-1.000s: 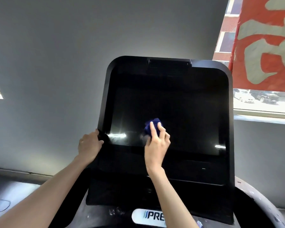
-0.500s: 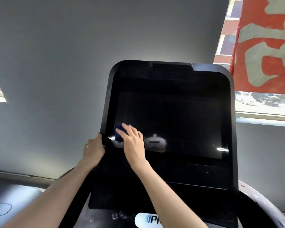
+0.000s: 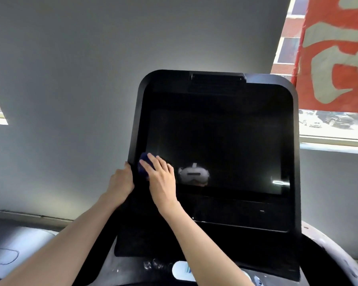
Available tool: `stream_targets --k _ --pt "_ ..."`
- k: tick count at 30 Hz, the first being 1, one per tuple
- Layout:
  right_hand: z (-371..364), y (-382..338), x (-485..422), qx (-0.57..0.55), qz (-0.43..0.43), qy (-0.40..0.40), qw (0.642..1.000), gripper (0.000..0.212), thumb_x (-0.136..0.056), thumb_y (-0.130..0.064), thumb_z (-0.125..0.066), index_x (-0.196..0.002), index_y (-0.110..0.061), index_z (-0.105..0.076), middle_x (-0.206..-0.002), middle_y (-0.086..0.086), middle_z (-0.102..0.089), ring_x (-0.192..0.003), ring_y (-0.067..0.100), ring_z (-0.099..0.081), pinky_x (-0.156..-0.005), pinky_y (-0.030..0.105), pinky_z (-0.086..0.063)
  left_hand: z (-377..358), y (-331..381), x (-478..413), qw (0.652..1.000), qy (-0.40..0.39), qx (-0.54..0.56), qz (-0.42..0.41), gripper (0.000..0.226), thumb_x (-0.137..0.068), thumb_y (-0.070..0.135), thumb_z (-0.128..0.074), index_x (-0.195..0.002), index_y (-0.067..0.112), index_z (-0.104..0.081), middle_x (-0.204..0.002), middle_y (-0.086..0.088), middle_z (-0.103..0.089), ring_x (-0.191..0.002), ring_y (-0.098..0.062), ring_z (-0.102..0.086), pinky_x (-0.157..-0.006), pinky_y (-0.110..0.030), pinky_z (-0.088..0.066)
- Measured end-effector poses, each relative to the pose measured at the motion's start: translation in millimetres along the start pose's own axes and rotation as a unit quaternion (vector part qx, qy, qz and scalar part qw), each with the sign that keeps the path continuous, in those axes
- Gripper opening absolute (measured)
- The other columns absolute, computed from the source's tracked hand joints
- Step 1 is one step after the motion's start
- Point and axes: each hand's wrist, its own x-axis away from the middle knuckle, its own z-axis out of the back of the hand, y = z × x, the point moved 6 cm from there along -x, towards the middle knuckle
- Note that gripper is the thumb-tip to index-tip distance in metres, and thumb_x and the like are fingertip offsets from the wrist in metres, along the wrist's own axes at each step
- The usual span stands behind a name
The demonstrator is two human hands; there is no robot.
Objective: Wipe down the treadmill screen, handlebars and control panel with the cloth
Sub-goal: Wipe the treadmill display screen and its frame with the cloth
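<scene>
The treadmill's black screen (image 3: 219, 145) fills the middle of the view, tilted back in a glossy black frame. My right hand (image 3: 160, 178) presses a small dark blue cloth (image 3: 143, 163) flat against the screen's lower left corner; only the cloth's upper edge shows past my fingers. My left hand (image 3: 121, 182) grips the left edge of the screen frame, just beside the cloth. Below the screen sits the dark control panel (image 3: 242, 211). A grey curved handlebar (image 3: 327, 250) shows at the lower right.
A grey wall stands behind the console. A window (image 3: 335, 124) with a red banner (image 3: 337, 50) is at the upper right, another window sliver at the far left. A white logo plate (image 3: 180, 271) sits under the console. A headset reflects in the screen.
My right hand has slid the cloth leftward along the bottom of the screen, from the lower middle to the lower left corner. My left hand has kept its hold on the frame edge.
</scene>
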Motion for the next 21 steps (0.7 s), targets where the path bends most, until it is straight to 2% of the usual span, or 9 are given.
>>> stream_targets --k 3,6,9,13,16,19,21 --pt "-1.6 -8.7 -6.7 -0.051 -0.118 0.004 0.992 0.062 -0.067 0.005 -0.070 -0.124 -0.018 -0.060 -0.137 0.007 -0.052 -0.125 0.028 -0.049 -0.098 0.042 -0.043 0.5 -0.6 1.5 1.000 0.005 0.015 -0.008 0.032 -0.090 0.003 -0.048 -0.122 0.001 -0.042 -0.107 -0.023 -0.061 -0.099 -0.041 -0.059 -0.081 -0.040 -0.044" --pt "-9.5 -26.1 22.3 -0.020 -0.063 -0.003 0.998 0.076 -0.050 -0.001 -0.083 -0.120 -0.021 -0.062 -0.130 0.005 -0.057 -0.115 0.025 -0.057 -0.089 0.037 -0.050 0.8 -2.2 1.1 1.000 -0.011 0.022 -0.006 0.035 -0.089 0.005 -0.051 -0.123 0.004 -0.043 -0.110 -0.021 -0.061 -0.101 -0.038 -0.059 -0.084 -0.040 -0.046" --pt "9.4 8.3 50.0 0.025 -0.039 0.023 0.999 0.071 -0.053 -0.002 -0.080 -0.118 -0.023 -0.063 -0.124 0.004 -0.059 -0.100 0.024 -0.059 -0.080 0.033 -0.051 -0.7 -8.5 1.5 0.998 -0.030 0.052 0.002 0.045 -0.091 0.013 -0.056 -0.132 0.008 -0.038 -0.113 -0.022 -0.060 -0.105 -0.040 -0.056 -0.085 -0.040 -0.044" --pt "74.6 100.7 83.5 0.105 -0.182 0.135 0.968 0.053 -0.068 -0.006 -0.076 -0.116 -0.021 -0.064 -0.114 0.005 -0.062 -0.084 0.026 -0.055 -0.075 0.035 -0.053 -0.5 -4.8 5.8 0.998 -0.022 0.057 0.010 0.044 -0.092 0.010 -0.053 -0.132 0.005 -0.037 -0.105 -0.020 -0.060 -0.098 -0.037 -0.057 -0.075 -0.037 -0.042" --pt "117.0 150.4 112.1 0.102 -0.305 0.169 0.931 0.043 -0.077 -0.011 -0.073 -0.117 -0.020 -0.063 -0.112 0.006 -0.059 -0.086 0.031 -0.053 -0.065 0.043 -0.055 -2.0 0.4 5.8 0.999 -0.016 0.034 0.016 0.049 -0.089 0.006 -0.052 -0.135 0.001 -0.034 -0.100 -0.019 -0.061 -0.093 -0.036 -0.059 -0.070 -0.035 -0.042" --pt "123.6 156.2 114.0 0.056 -0.407 0.199 0.890 0.039 -0.081 -0.014 -0.070 -0.119 -0.019 -0.062 -0.114 0.007 -0.056 -0.089 0.033 -0.051 -0.064 0.043 -0.054 0.3 2.0 2.4 1.000 -0.015 0.012 0.012 0.044 -0.089 0.004 -0.054 -0.130 -0.002 -0.039 -0.101 -0.019 -0.061 -0.093 -0.035 -0.060 -0.068 -0.032 -0.040" --pt "108.1 132.6 96.6 0.045 -0.402 0.206 0.891 0.040 -0.076 -0.013 -0.073 -0.114 -0.020 -0.064 -0.109 0.008 -0.057 -0.083 0.033 -0.052 -0.063 0.037 -0.050 1.9 1.9 1.2 1.000 -0.018 0.006 0.014 0.044 -0.088 0.002 -0.053 -0.130 -0.003 -0.039 -0.103 -0.021 -0.061 -0.095 -0.036 -0.060 -0.068 -0.032 -0.039"
